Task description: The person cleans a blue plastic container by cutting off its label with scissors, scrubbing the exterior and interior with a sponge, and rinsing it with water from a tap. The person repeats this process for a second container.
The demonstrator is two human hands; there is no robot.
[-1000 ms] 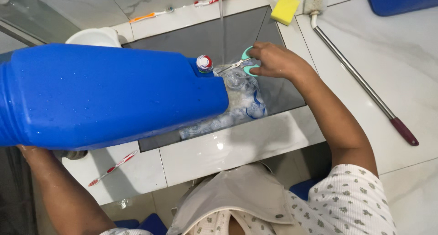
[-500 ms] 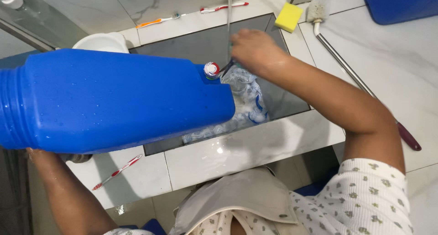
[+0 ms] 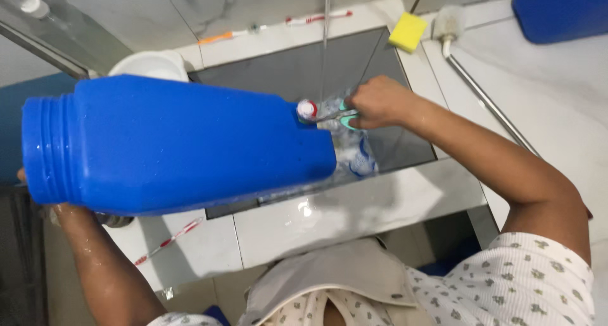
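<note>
A big blue plastic jerrycan lies tilted on its side over a dark sink, with its open threaded neck at the left. My left hand holds it up from beneath and is mostly hidden by it. My right hand grips green-handled scissors, whose blades touch the small red and white cap on the can's right end. Beneath that end, a crumpled clear plastic bag with blue print lies in the sink. A thin stream of water falls just behind the cap.
A yellow sponge and a long-handled brush lie on the white counter at the right. A white bowl sits behind the can. Toothbrushes lie along the back ledge, and a red-and-white stick lies on the front tiles. A blue container stands top right.
My right hand moved in over the cap with the scissors, then drew back to the right, blades still at the cap. The can stayed tilted over the sink.
</note>
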